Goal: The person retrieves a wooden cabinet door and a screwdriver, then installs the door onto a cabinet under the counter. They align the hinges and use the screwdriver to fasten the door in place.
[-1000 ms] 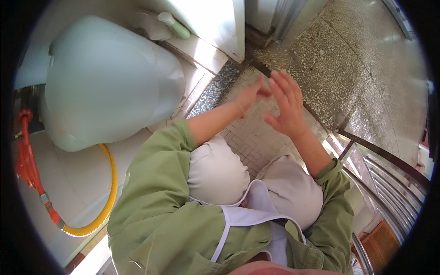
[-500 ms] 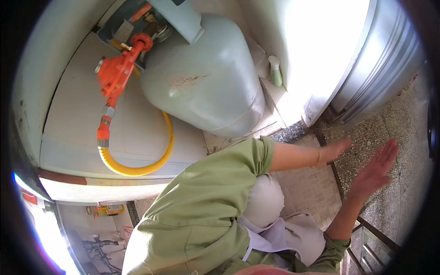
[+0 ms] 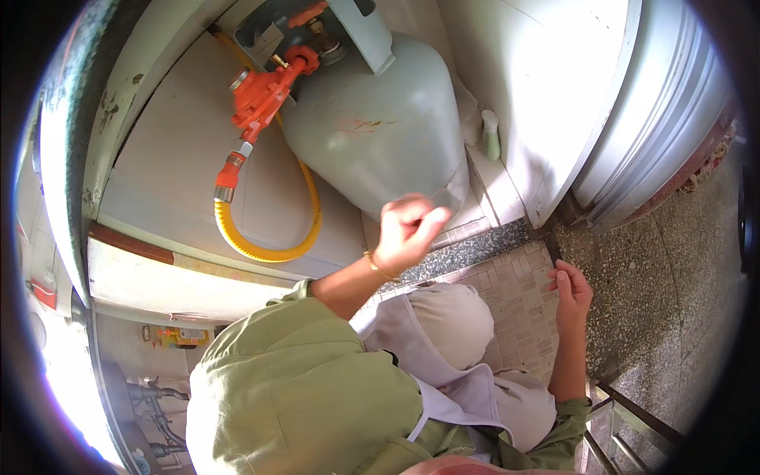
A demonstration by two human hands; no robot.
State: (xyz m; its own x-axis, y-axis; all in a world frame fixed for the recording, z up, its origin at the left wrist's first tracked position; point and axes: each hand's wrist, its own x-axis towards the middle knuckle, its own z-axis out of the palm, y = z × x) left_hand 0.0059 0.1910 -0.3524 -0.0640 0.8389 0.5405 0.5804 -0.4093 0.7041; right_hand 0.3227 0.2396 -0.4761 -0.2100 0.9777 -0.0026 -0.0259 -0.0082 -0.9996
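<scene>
A grey gas cylinder stands in a recess, with an orange regulator on its valve and a yellow corrugated hose looping below. My left hand is raised in front of the cylinder’s lower part, fingers bent and blurred; whether it touches the cylinder is unclear. Over the floor at the right, my right hand hangs with slightly bent fingers, apparently holding nothing. My knees, in pale trousers and a light apron, are below both hands.
A green bottle stands beside the cylinder against a white panel. A speckled stone sill borders the small-tiled floor. Metal bars are at lower right, metal pipes at lower left.
My view has swung left onto the cylinder and regulator. My left hand has moved left in front of the cylinder and curled. The two hands, earlier close together, are now apart.
</scene>
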